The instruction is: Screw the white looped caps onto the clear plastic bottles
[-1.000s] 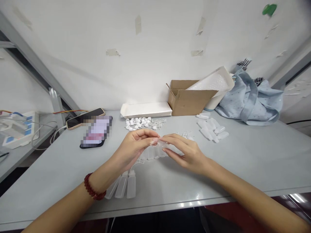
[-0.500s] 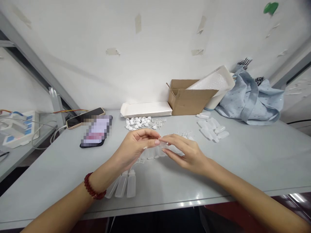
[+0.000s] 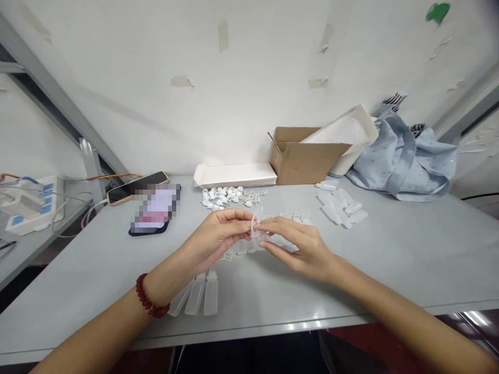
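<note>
My left hand (image 3: 218,236) and my right hand (image 3: 298,244) meet above the middle of the grey table (image 3: 390,259). Both pinch a small translucent plastic bottle (image 3: 260,235), and a thin white loop (image 3: 253,225) sticks up between the fingertips. Under the hands lies a row of similar small bottles (image 3: 244,246). Three more bottles (image 3: 198,296) lie by my left wrist, which wears a red bead bracelet (image 3: 150,301).
White caps (image 3: 224,197) lie in a pile behind the hands, more bottles (image 3: 339,205) to the right. At the back stand a flat white box (image 3: 234,175), a cardboard box (image 3: 302,156) and blue cloth (image 3: 405,161). Two phones (image 3: 150,200) lie at left.
The fingertips have worked at the bottle and a thin white loop now stands up between them. Both hands stay in the same place.
</note>
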Demonstrator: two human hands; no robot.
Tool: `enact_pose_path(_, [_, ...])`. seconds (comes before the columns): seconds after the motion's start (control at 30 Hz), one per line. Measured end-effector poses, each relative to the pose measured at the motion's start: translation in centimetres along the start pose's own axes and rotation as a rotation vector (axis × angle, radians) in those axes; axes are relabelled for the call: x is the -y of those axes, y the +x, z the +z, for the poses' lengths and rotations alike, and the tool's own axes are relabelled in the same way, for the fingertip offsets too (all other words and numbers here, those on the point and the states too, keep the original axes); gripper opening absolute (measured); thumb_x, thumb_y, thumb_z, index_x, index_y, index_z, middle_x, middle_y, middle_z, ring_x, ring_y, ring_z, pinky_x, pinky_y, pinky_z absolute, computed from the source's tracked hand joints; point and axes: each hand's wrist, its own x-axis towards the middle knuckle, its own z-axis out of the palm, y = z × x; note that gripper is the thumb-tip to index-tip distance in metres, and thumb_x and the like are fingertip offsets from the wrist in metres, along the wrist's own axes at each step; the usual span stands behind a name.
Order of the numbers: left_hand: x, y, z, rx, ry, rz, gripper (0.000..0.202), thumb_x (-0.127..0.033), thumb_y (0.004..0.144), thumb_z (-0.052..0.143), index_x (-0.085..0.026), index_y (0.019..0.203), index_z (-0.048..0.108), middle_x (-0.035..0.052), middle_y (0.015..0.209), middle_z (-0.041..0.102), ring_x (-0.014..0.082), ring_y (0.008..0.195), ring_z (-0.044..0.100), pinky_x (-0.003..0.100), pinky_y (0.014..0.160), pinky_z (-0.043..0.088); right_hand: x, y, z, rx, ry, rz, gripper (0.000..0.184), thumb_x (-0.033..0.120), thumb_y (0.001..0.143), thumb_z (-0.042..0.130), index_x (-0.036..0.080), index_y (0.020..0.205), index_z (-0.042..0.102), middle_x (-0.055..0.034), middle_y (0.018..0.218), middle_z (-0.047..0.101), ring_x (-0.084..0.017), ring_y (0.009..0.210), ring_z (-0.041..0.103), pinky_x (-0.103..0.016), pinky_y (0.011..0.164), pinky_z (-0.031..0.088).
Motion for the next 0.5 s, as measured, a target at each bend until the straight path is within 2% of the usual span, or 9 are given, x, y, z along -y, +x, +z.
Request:
enact_pose_path(0.23, [0.07,-0.05,-0.03,-0.017,0.096,0.058,0.008,-0.019,0.076,0.072,-0.017,0.084,0.073,-0.001,0.075,0.065,0.0091,0.072,0.057,0.022,0.073,0.046,-0.14,-0.09,0.09,-0.037,-0.03,0.015,0.03,0.01,0.087,0.059,0.016,0.116,0.058,-0.0093,0.097,0.07,-0.017,0.085,0.067,-0.03,0.073,0.058])
enact_pose_path(0.5, [-0.23,-0.86,0.33,-0.094,0.465,0.271,0.009,-0.027,0.082,0.067,-0.02,0.087,0.072,-0.0004,0.08,0.068,0.0128,0.078,0.062,0.025,0.074,0.05,-0.42,-0.24,0.15,-0.072,-0.082,0.016,0.026,0.008,0.085,0.061,0.013,0.111,0.06,-0.013,0.098,0.069,-0.018,0.088,0.066,-0.03,0.076,0.058])
